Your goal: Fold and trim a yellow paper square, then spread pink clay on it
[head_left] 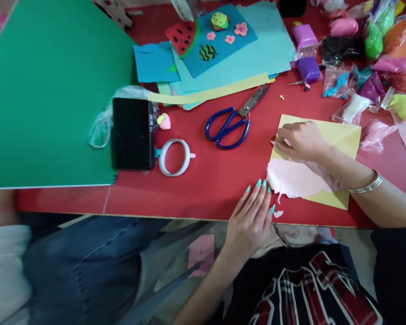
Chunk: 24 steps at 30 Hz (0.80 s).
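On the red table lies a yellow paper with a thin, uneven sheet of pale pink clay spread over its lower part. My right hand is at the paper's upper left, its fingers curled above the clay with a bit of pink showing at them; what exactly they grip is hard to make out. My left hand rests flat at the table's front edge, fingers stretched out, its tips close to the clay's left edge. A small pink scrap lies beside its thumb.
Blue-handled scissors lie left of the paper. Further left are a tape roll, a black phone and a green board. Coloured papers lie behind, bagged clay at right. A person's jeans show at lower left.
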Motion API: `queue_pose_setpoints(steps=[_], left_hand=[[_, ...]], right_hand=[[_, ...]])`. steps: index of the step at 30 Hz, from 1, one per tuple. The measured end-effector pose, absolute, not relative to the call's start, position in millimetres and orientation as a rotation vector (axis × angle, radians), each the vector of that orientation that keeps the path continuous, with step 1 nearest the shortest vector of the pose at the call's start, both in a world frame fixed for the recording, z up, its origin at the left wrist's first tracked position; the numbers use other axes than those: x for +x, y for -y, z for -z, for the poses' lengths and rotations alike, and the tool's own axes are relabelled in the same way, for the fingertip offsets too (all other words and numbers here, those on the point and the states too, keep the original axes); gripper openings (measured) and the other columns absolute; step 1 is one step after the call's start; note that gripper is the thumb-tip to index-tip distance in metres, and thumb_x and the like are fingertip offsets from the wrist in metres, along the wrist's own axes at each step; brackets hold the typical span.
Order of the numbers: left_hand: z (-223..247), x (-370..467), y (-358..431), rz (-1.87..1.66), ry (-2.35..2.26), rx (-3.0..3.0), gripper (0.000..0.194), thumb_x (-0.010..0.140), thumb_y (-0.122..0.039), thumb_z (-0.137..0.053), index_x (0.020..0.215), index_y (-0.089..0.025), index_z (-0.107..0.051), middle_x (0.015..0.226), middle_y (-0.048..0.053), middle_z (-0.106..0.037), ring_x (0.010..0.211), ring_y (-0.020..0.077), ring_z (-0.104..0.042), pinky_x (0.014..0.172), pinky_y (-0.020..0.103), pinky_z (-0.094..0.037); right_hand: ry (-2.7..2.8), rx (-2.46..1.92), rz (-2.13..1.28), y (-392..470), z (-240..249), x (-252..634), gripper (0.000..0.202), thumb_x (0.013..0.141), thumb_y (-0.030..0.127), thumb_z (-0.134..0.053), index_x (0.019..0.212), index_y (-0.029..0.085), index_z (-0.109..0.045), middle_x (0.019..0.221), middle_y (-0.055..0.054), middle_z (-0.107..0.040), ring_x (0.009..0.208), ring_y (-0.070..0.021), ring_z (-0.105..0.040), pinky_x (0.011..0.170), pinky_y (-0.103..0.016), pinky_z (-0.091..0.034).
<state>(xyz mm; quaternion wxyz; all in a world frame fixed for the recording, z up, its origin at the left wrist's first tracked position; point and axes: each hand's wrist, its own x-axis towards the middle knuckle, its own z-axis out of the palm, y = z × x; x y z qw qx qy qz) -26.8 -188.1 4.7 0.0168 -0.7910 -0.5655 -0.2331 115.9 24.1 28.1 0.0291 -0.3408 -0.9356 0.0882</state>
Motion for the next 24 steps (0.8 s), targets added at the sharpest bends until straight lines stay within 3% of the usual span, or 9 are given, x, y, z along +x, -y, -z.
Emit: queue_pose_setpoints(steps=[5, 9, 13, 20, 24], left_hand=[[-13.1, -27.4, 193.9, 0.910, 1.717, -2.471, 0.051, 0.087, -0.011, -0.056, 0.137, -0.014, -0.048, 0.113, 0.011, -0.072, 0.113, 0.0247, -0.065, 0.091, 0.042, -0.059], [-17.1, -15.0, 185.8, 1.047, 1.927, -2.249, 0.050, 0.088, -0.027, -0.061, 0.135, -0.016, -0.048, 0.121, 0.014, -0.068, 0.120, 0.0283, -0.061, 0.090, 0.047, -0.058], [-13.8, -2.4, 162.8, 0.931, 1.933, -2.230, 0.041, 0.088, -0.043, -0.062, 0.123, -0.021, -0.058, 0.128, 0.013, -0.064, 0.128, 0.0310, -0.053, 0.095, 0.050, -0.053], [-6.2, -34.1, 145.6, 0.769, 2.050, -2.293, 0.045, 0.088, -0.050, -0.059, 0.126, -0.025, -0.062, 0.143, 0.015, -0.050, 0.136, 0.0353, -0.043, 0.105, 0.059, -0.040], [-10.1, -52.9, 150.2, 0.798, 2.072, -2.292, 0.032, 0.090, -0.045, -0.059, 0.114, -0.027, -0.068, 0.138, 0.011, -0.056, 0.134, 0.0355, -0.046, 0.106, 0.065, -0.033]], right_hand=[[2.904, -1.053, -0.266, -23.7, -28.7, 116.3, 0.034, 0.089, 0.037, -0.037, 0.084, 0.017, -0.064, 0.073, -0.008, -0.062, 0.061, -0.0165, -0.044, 0.054, -0.031, -0.021], [2.889, -1.049, -0.265, -23.5, -28.7, 116.8, 0.033, 0.089, 0.036, -0.038, 0.082, 0.017, -0.063, 0.072, -0.008, -0.062, 0.061, -0.0165, -0.045, 0.055, -0.031, -0.022], [2.883, -1.037, -0.270, -23.5, -28.3, 117.0, 0.033, 0.089, 0.036, -0.038, 0.082, 0.017, -0.064, 0.073, -0.008, -0.062, 0.061, -0.0162, -0.045, 0.055, -0.031, -0.022], [2.898, -1.031, -0.241, -23.2, -27.4, 117.2, 0.033, 0.089, 0.035, -0.038, 0.086, 0.016, -0.064, 0.073, -0.007, -0.061, 0.062, -0.0158, -0.044, 0.055, -0.031, -0.021], [2.903, -1.041, -0.260, -22.8, -28.6, 116.6, 0.033, 0.090, 0.034, -0.038, 0.086, 0.016, -0.064, 0.073, -0.006, -0.060, 0.062, -0.0154, -0.043, 0.055, -0.031, -0.020]])
